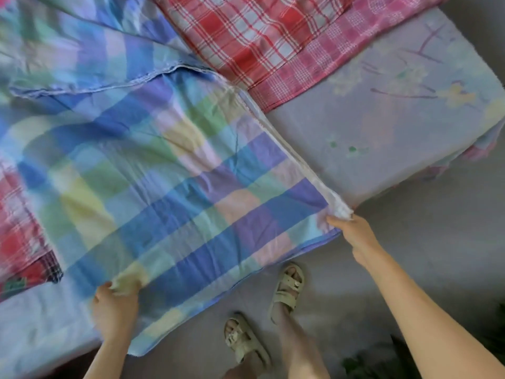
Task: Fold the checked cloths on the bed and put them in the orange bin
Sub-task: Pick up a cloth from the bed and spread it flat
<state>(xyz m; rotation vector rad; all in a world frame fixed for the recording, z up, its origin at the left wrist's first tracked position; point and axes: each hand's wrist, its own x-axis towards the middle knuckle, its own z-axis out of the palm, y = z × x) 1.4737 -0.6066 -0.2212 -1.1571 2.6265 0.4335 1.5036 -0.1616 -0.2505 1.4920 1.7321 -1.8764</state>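
Soft and light, the blue checked cloth [153, 165] drapes limp between the left hand [114, 310] and right hand [352, 233], each pinching a near corner.

Soft daylight, motion-blurred, wide-angle warping at edges

Blue cloth [164, 173] — thin woven fabric, matt, finely creased, stitched hem. Red cloth [259, 36] — woven, matt, rumpled. Sheet [382, 138]: soft printed fabric, smooth. Sandals [289, 288]: matt moulded plastic or foam. Floor [437, 228]: smooth, dull.
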